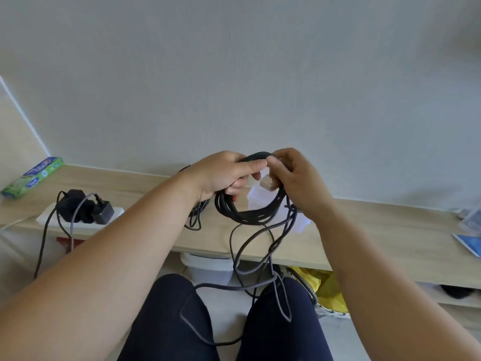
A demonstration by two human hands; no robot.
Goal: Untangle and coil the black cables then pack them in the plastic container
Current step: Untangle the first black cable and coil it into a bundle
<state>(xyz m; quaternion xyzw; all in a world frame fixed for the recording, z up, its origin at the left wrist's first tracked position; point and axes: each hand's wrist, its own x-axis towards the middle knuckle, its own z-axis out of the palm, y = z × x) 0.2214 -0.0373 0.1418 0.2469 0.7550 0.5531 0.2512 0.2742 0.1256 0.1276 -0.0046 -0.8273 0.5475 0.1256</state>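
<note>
A black cable coil (250, 214) of several loops hangs in the air above the wooden shelf (145, 188). My left hand (221, 175) grips the coil's top and left side. My right hand (296, 178) pinches the top of the coil and holds its silver plug end (266, 184). A grey cable (250, 259) hangs loose from the coil down over my lap. A clear plastic container (256, 198) stands on the shelf behind the coil, partly hidden. Another black cable (195, 217) lies on the shelf behind my left wrist.
A white power strip (49, 216) with black adapters (78, 207) sits at the shelf's left. A green box (31, 177) lies far left. A yellow bag (325, 285) and a white bin (208, 267) are under the shelf. A blue booklet (471, 244) lies at right.
</note>
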